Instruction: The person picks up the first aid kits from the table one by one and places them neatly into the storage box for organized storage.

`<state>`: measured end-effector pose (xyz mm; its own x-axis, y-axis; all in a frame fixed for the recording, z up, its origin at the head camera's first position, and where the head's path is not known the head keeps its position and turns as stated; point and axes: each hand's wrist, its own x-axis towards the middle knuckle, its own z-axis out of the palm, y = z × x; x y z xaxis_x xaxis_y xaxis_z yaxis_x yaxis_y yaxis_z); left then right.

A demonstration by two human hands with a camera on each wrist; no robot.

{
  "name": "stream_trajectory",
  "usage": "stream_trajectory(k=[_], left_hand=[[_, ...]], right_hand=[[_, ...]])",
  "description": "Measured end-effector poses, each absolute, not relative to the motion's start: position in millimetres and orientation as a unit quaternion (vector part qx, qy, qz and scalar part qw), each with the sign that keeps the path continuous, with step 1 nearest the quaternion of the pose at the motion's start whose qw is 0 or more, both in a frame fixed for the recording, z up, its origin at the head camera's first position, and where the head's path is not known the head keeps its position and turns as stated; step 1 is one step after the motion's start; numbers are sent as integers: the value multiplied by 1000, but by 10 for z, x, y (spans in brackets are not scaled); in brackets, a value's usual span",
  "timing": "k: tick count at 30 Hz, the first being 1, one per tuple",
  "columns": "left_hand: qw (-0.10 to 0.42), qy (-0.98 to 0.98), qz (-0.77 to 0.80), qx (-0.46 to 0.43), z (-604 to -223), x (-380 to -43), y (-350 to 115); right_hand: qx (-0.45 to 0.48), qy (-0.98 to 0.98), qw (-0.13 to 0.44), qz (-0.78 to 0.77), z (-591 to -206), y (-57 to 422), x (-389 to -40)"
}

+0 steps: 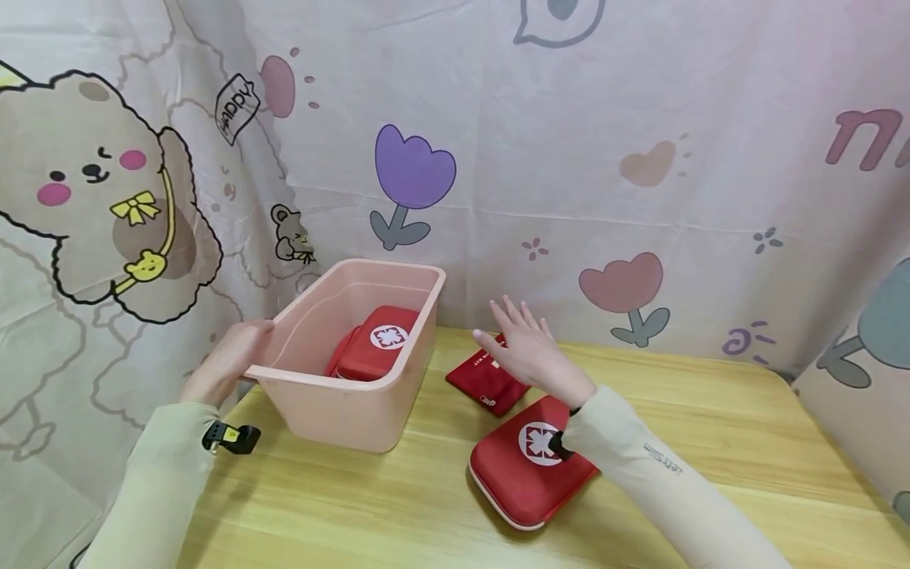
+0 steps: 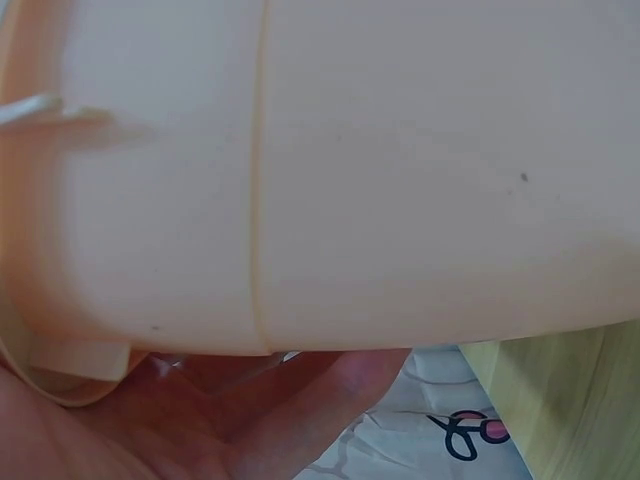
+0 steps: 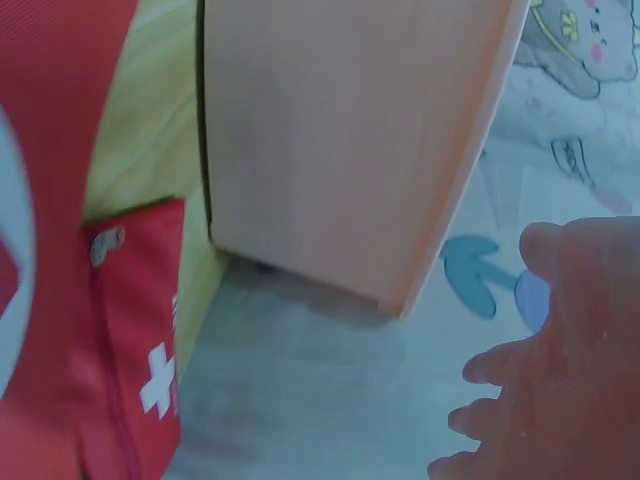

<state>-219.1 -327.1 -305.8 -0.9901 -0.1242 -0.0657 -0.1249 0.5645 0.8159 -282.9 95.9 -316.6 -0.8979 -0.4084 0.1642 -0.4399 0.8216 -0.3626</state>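
Pink bin (image 1: 334, 417): stands on the left of the wood-grain tabletop (image 1: 341, 514), its open top showing a red case (image 1: 359, 357) with a round white emblem inside.
Left hand (image 1: 231, 356): clamped on the bin's rim at the near left corner, fingers curled beneath the edge in the left wrist view.
Right hand (image 1: 524, 348): raised in the air, fingers straight and apart, holding nothing.
Red pouch (image 1: 475, 386): lies on the tabletop right of the bin, partly hidden behind the right hand; a white cross marks it in the right wrist view.
Larger red case (image 1: 508, 482): rests nearer the person, partly covered by the right sleeve (image 1: 640, 466).
Backdrop: a pale curtain (image 1: 490, 269) printed with flowers and bears.
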Motion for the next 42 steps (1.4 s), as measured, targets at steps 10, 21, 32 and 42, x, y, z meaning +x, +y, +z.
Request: stream_trajectory(k=[10, 21, 32, 42], left_hand=[[-6, 889, 455, -57, -3087, -2188, -3285], [-5, 890, 453, -59, -3076, -2193, -3270], [3, 891, 450, -60, -3065, -2188, -3289], [-1, 893, 446, -59, -3078, -2203, -3285]], right_hand=[[197, -954, 47, 223, -3368, 1429, -2773], [176, -961, 57, 204, -3653, 1761, -2567], [181, -960, 70, 200, -3875, 1827, -2294], [174, -964, 55, 194, -4226, 1842, -2209]])
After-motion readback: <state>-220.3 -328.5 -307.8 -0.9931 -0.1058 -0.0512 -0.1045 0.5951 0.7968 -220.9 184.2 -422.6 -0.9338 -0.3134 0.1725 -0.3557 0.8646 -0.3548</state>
